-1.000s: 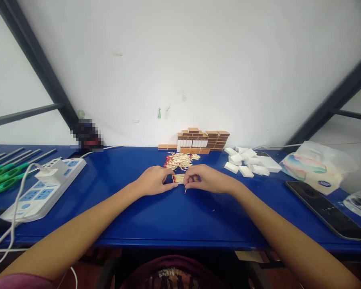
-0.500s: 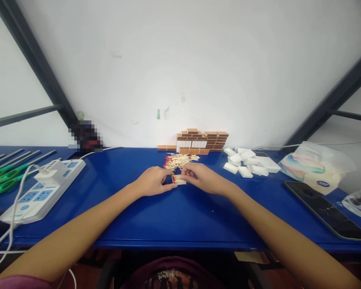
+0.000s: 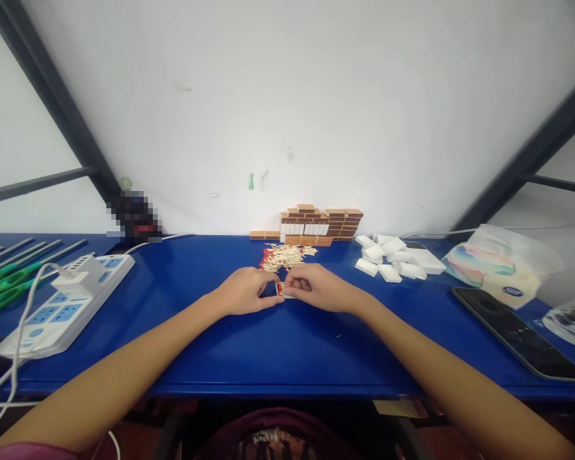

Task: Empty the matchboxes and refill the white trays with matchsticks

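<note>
Between thumb and fingers, my left hand [image 3: 244,291] grips the left end of a small white matchbox tray [image 3: 281,291] with red-tipped matches lying in it. My right hand [image 3: 320,287] is pinched closed over the tray's right part and covers much of it. Whether anything sits between the right fingertips is hidden. Just behind both hands lies a loose pile of matches [image 3: 283,257], red heads mostly to the left. Stacked brown matchboxes [image 3: 344,223] stand beyond the pile, against the wall.
Several white trays [image 3: 390,273] lie heaped to the right, near a phone [image 3: 517,332] and a plastic packet [image 3: 501,262]. A white power strip [image 3: 62,313] with cables and green-handled tools [image 3: 9,281] are at the left. The blue table [image 3: 268,358] has its front edge near me.
My right hand has moved slightly left and inward over the tray, covering more of it. My left hand keeps its hold.
</note>
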